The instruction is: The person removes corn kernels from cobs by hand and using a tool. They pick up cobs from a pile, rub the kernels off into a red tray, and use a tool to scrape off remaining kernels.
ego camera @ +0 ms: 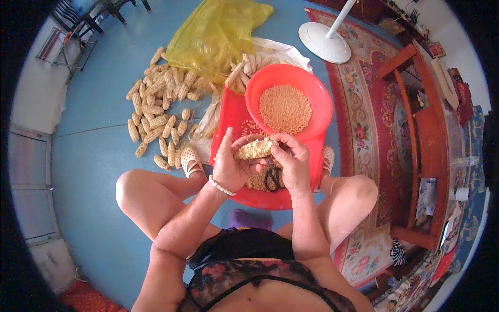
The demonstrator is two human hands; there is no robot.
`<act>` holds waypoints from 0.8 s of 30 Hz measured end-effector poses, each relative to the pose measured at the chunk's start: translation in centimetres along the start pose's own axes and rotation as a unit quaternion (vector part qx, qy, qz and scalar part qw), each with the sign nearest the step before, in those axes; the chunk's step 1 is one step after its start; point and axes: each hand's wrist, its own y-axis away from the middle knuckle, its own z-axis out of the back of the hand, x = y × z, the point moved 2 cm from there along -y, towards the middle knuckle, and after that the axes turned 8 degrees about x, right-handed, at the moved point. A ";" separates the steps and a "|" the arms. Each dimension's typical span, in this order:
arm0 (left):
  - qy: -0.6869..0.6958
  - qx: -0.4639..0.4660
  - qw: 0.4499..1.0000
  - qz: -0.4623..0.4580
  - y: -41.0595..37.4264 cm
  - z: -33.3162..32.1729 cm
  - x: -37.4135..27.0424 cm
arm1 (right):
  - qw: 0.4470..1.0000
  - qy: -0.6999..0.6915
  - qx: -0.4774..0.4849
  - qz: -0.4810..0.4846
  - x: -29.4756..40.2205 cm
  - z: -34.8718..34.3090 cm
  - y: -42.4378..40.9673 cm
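A partly shelled corn cob (255, 149) with pale kernels lies crosswise between both hands. My left hand (229, 162) grips it from the left, palm up and thumb raised. On its right end, the fingers and thumb of my right hand (293, 160) pinch the kernels. Below the hands is a red plastic tray (265, 201) holding loose kernels and a black-handled tool (273, 178), partly hidden by the hands. A red plastic basin (317, 87) rests on the far side of the tray. Shelled corn kernels (285, 109) cover its bottom.
Many bare corn cobs (158, 121) are heaped on the blue floor (97, 156) to the left. Beyond them lies a yellow mesh sack (214, 35) beside a white sack (286, 50). A white stand base (324, 43), a patterned rug (360, 128) and a wooden table (430, 156) are to the right.
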 end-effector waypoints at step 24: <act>-0.139 0.005 0.987 -0.075 0.0 1.0 0.5 | 0.992 -0.083 0.044 -0.086 -2.6 -3.6 2.1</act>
